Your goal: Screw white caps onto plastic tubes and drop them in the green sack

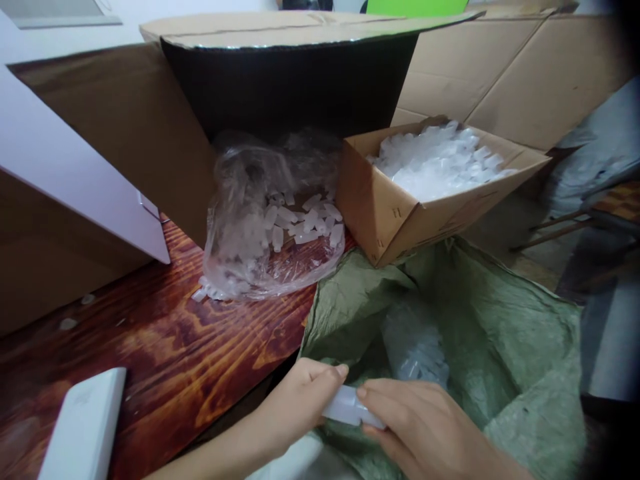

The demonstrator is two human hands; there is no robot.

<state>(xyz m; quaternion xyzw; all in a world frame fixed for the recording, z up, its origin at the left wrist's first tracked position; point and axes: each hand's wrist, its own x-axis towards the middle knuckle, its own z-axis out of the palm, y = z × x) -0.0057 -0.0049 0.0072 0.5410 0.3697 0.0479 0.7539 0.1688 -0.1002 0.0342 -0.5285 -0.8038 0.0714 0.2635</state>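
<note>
Over the green woven sack, both hands meet on a small translucent white plastic piece (pixel 344 405), shaped like a little bottle, with a seam across its middle. My left hand (pixel 307 397) grips its left end, thumb on top. The right end is in my right hand (pixel 417 420), whose fingers close over it and partly hide it. Under the hands the sack (pixel 530 347) gapes open, with a pile of translucent pieces (pixel 417 347) inside.
A cardboard box (pixel 390 213) full of white pieces (pixel 445 160) stands behind the sack. Left of it, a clear plastic bag (pixel 240 220) holds loose pieces (pixel 305 223) on the wooden table (pixel 200 353). A white slab-shaped device (pixel 85 420) lies front left. Cardboard panels (pixel 290 87) rise behind.
</note>
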